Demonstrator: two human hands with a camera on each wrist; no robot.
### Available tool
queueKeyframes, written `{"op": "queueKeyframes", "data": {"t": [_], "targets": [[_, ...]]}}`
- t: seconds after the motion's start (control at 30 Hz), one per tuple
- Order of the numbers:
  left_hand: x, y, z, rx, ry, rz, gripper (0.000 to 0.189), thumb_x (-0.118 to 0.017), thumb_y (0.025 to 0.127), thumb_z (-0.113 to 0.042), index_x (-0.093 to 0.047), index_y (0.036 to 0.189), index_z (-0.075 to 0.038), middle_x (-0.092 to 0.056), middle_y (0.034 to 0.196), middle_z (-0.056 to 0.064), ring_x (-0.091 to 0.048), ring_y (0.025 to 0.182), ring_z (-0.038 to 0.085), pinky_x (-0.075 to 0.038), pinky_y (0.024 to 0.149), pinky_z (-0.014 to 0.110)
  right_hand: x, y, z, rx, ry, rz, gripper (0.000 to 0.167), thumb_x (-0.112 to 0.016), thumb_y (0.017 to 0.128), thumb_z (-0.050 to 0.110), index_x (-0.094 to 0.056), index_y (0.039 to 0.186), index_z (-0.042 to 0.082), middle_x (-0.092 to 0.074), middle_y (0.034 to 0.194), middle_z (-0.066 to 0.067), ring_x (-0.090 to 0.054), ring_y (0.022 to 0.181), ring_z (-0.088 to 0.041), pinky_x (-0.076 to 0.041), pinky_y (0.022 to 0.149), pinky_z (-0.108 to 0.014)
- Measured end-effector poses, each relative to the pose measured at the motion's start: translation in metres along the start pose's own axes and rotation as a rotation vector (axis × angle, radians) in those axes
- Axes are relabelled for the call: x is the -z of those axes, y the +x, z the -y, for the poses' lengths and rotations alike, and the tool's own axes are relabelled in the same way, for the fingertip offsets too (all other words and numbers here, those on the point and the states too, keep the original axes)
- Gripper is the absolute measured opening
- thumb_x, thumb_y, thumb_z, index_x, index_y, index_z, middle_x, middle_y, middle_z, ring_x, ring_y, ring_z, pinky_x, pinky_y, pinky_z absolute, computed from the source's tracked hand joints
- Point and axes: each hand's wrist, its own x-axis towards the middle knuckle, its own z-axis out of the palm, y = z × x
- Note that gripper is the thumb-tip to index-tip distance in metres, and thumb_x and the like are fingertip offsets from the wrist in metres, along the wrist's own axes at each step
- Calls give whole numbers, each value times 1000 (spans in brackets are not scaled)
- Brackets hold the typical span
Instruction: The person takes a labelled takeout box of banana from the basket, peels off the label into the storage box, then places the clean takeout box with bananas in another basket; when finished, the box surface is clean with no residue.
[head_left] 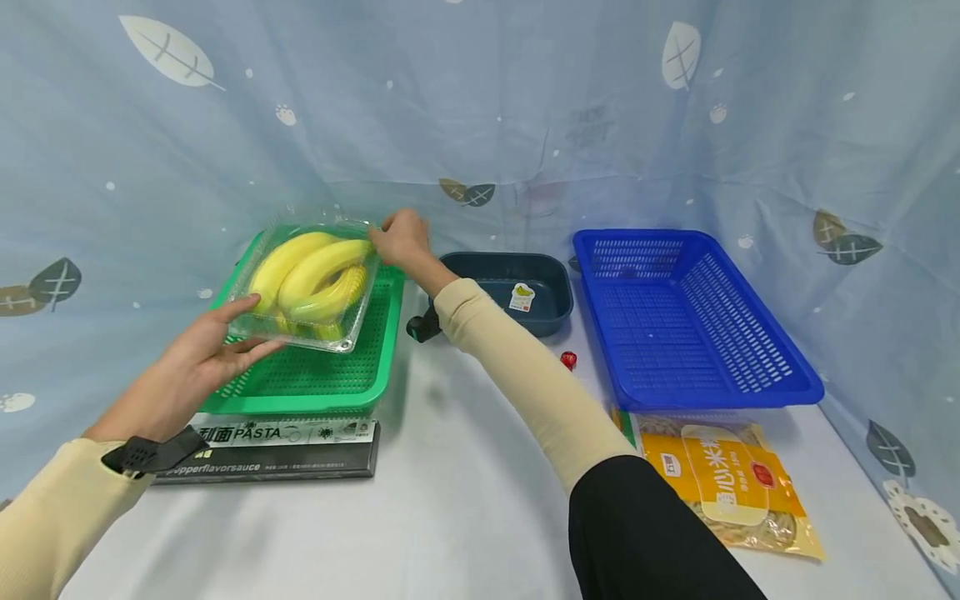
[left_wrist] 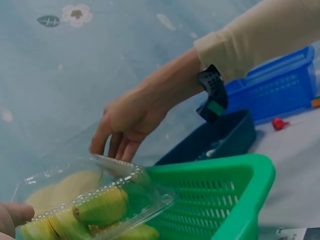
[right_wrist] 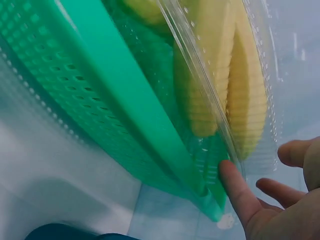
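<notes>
A clear plastic box of bananas (head_left: 311,279) is tilted over the green basket (head_left: 300,408), covering much of the basket's inside from the head view. My left hand (head_left: 206,354) holds its near left corner, thumb on top and fingers beneath. At the far right corner, my right hand (head_left: 402,240) grips the box's edge. The right wrist view shows a fingertip against the clear rim and the thumb (right_wrist: 297,152) on the other side. Yellow bananas (left_wrist: 100,207) show through the plastic in the left wrist view.
A dark box marked PASTA (head_left: 300,454) lies before the green basket. Behind my right forearm is a dark teal basin (head_left: 551,321) with a sticker inside. A small red item (head_left: 568,360) lies near the blue basket (head_left: 697,400); a yellow food packet (head_left: 731,483) lies before it.
</notes>
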Motion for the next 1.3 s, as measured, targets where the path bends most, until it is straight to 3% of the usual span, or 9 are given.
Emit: {"op": "queueKeyframes", "data": {"t": [0.13,0.17,0.27,0.37,0.4,0.6,0.83,1.1,1.3], "targets": [[0,3,0,28,-42,-3,82,-58,101,-21,-4,145,-64,30,158,-14,9,150,17,-35,112,39,-3,-1,0,7,-48,55,36,-63,100,32,-71,77,5,-51,55,0,-41,42,-8,-46,52,-23],[0,4,0,32,-31,-6,81,-57,102,-22,-4,145,-64,32,157,-13,10,150,19,-36,111,39,-3,-1,0,13,-54,59,35,-63,100,32,-72,79,6,-56,61,0,-38,41,-8,-46,53,-24],[-1,7,-2,44,-3,-12,80,-53,103,-24,3,145,-64,38,155,-12,12,149,25,-38,109,40,-2,-3,2,30,-74,79,30,-62,101,33,-76,97,6,-71,97,-4,-38,42,-8,-47,57,-24],[-2,11,-3,75,34,-19,79,-48,104,-28,10,148,-58,46,150,-12,13,149,28,-41,107,37,1,-7,4,52,-77,92,35,-61,101,33,-69,127,10,-62,135,-1,-51,51,-8,-49,62,-24],[-2,12,-4,89,31,-23,79,-47,104,-30,13,148,-57,48,148,-12,14,148,29,-42,106,36,3,-9,5,64,-80,104,38,-60,101,33,-66,131,10,-60,138,-1,-54,56,-8,-50,64,-24],[2,17,-9,134,15,-54,81,-43,104,-34,23,147,-53,51,147,-12,15,148,27,-44,104,35,10,-20,6,132,-85,146,43,-60,102,34,-61,137,8,-56,142,-4,-63,71,-12,-50,69,-25],[9,20,-12,132,59,-59,69,-27,108,-25,23,148,-50,49,148,-14,19,146,32,-43,105,35,10,-25,2,157,-110,175,42,-59,102,35,-62,136,10,-56,142,-2,-63,108,-14,-51,80,-25],[10,11,-10,70,156,-48,84,-40,104,-40,34,136,-61,51,144,-20,31,142,32,-34,110,55,16,-32,-7,206,-94,229,42,-58,102,33,-62,135,7,-57,141,-5,-63,107,-17,-52,81,-26],[4,-4,-9,66,207,-45,96,-39,101,-52,52,132,-41,56,143,-7,32,141,32,-17,117,56,36,-51,-25,251,-74,276,44,-57,103,33,-59,136,5,-59,136,-13,-58,120,-22,-53,85,-29]]}}
